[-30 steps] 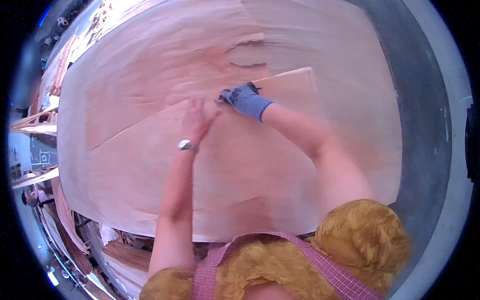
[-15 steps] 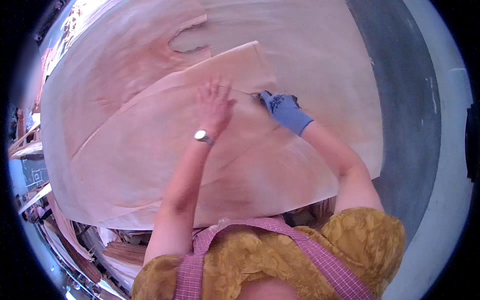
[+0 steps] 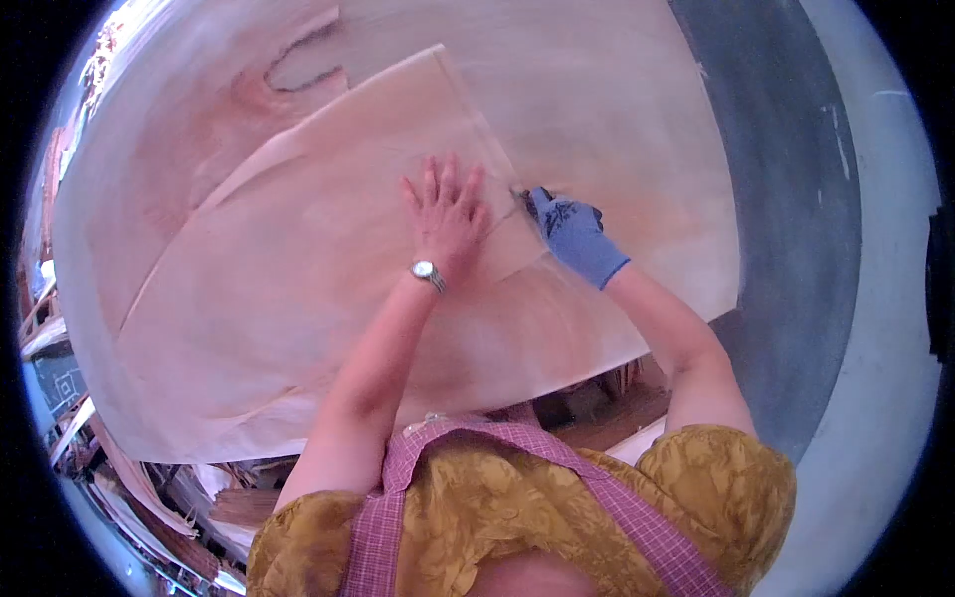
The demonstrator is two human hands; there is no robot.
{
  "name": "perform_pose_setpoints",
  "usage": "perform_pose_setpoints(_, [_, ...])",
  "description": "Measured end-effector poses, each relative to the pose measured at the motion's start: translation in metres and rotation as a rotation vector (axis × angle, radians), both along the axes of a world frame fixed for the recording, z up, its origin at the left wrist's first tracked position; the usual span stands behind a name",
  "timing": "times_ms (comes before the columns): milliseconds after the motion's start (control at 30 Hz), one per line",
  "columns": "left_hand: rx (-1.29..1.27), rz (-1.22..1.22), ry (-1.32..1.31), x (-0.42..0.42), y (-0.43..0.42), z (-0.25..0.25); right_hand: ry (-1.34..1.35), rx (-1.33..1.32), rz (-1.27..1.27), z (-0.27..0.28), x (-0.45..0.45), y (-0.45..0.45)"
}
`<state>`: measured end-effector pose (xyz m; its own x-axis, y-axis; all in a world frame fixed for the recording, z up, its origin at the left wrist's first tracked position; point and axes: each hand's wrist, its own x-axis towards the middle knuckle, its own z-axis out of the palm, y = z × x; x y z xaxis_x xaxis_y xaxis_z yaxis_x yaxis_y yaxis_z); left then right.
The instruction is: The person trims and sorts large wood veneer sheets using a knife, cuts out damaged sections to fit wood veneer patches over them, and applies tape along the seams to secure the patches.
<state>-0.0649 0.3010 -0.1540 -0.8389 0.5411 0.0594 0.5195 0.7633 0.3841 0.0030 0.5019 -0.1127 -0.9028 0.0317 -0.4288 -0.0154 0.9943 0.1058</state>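
My bare left hand lies flat with fingers spread on a thin pinkish sheet, a watch on its wrist. To its right, my right hand wears a blue-grey glove with dark fingertips. Its fingers are closed at the right edge of the sheet; something small and dark shows at the fingertips, too small to make out. The sheet has a slanted corner at the top and lies over a larger pale sheet.
Beyond the sheet's upper left edge is a ragged notch in the layer below. A dark grey strip runs down the right side. Scraps and brown stacked strips lie at the lower left. Dark gaps show below the front edge.
The view has shifted, so the sheets sit further left. My left hand has spread flat on the sheet, and my right hand has moved away from it to the sheet's right edge.
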Motion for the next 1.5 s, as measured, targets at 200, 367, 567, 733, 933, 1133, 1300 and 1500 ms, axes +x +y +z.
perform_pose_setpoints(200, [-0.013,0.013,0.051,-0.012,0.003,0.002,0.031,-0.048,-0.088,0.004,0.034,0.011])
perform_pose_setpoints(367, [0.06,-0.013,-0.022,-0.013,-0.003,0.011,0.579,-0.487,-0.032,-0.006,-0.025,0.019])
perform_pose_setpoints(567, [0.054,-0.323,-0.095,0.072,-0.029,0.039,0.406,-0.431,0.046,0.015,-0.243,-0.041])
perform_pose_setpoints(733, [0.047,-0.345,-0.116,0.087,-0.051,0.035,0.511,-0.381,0.153,0.036,-0.277,-0.049])
perform_pose_setpoints(933, [-0.19,-0.278,0.17,0.093,-0.033,0.0,0.217,-1.204,-0.286,0.138,-0.156,-0.068])
perform_pose_setpoints(1133, [-0.317,-0.346,0.133,0.095,-0.032,0.031,-0.5,-1.517,-0.356,0.144,-0.018,-0.111])
perform_pose_setpoints(1300, [0.038,-0.233,-0.123,0.073,-0.043,0.049,-0.243,-1.48,-0.295,0.138,0.015,-0.14])
perform_pose_setpoints(1500, [-0.01,-0.084,-0.902,0.099,-0.142,0.025,0.152,-1.467,-0.669,0.145,0.003,-0.162])
